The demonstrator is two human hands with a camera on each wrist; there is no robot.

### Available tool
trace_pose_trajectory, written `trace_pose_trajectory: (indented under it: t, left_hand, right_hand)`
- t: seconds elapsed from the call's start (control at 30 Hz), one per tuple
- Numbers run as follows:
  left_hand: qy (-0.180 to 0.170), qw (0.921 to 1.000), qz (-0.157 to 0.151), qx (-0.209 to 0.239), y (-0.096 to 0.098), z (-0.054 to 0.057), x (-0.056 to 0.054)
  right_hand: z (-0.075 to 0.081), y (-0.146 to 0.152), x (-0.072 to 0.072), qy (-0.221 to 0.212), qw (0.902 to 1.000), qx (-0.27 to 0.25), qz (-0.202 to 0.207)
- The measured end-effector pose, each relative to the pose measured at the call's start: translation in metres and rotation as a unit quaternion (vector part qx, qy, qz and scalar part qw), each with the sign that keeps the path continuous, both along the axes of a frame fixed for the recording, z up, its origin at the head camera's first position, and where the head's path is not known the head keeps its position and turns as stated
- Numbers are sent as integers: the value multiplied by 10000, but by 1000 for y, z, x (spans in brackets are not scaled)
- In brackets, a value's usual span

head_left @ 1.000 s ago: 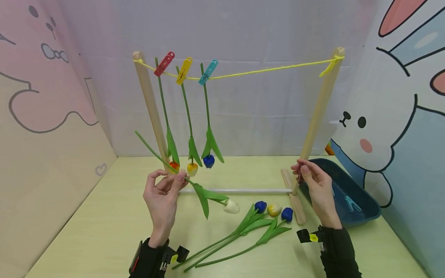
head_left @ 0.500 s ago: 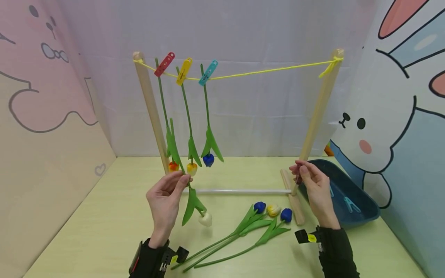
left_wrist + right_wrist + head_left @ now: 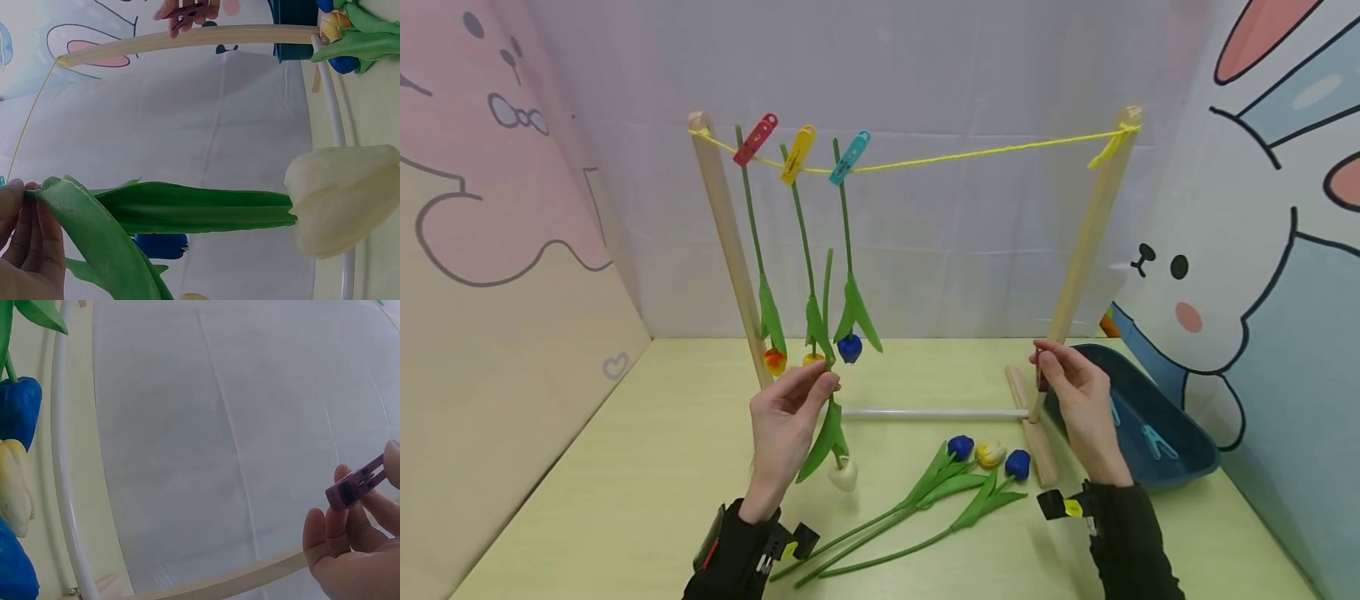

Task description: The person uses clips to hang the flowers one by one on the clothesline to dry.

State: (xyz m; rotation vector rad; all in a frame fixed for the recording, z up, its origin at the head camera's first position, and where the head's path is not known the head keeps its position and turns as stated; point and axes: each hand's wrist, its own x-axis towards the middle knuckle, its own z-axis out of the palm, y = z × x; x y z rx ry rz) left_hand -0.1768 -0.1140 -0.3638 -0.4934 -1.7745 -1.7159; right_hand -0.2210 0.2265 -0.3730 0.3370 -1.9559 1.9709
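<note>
My left hand pinches the stem of a white artificial tulip, which hangs bloom down with its stem pointing up. In my right hand, by the right post, is a dark red clothespin, pinched between thumb and fingers. A yellow string spans two wooden posts. On it, a red clothespin, a yellow clothespin and a light blue clothespin each hold an upside-down tulip: orange, yellow, partly hidden behind my left hand, and blue.
Two blue tulips and a yellow-white tulip lie on the table, stems toward me. A dark blue basin with light blue clothespins stands at right. A white rod joins the frame's posts low down.
The white tulip has swung from slanted to nearly upright, bloom down. My left hand has moved right with it. The right hand keeps its hold on the clothespin, almost unmoved.
</note>
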Motion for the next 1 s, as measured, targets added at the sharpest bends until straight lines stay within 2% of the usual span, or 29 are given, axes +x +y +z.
trace_pose_trajectory:
  t: [0.17, 0.37, 0.57, 0.8, 1.0]
  left_hand:
    - [-224, 9993, 114, -292, 3, 2, -3]
    - [-434, 9979, 89, -471, 6, 7, -6]
    - [-425, 9972, 37, -606, 10, 12, -12]
    - [-451, 9952, -1, -865, 14, 17, -17]
    - [-492, 9934, -89, -1028, 18, 22, -21]
  right_hand:
    - [6, -2, 0, -20, 9996, 151, -237]
    - [15, -3, -3, 327, 9989, 233, -248]
    - [23, -5, -6, 581, 9972, 308, -342]
    - [33, -9, -9, 747, 9966, 94, -340]
    - [45, -14, -14, 871, 9951, 330, -328]
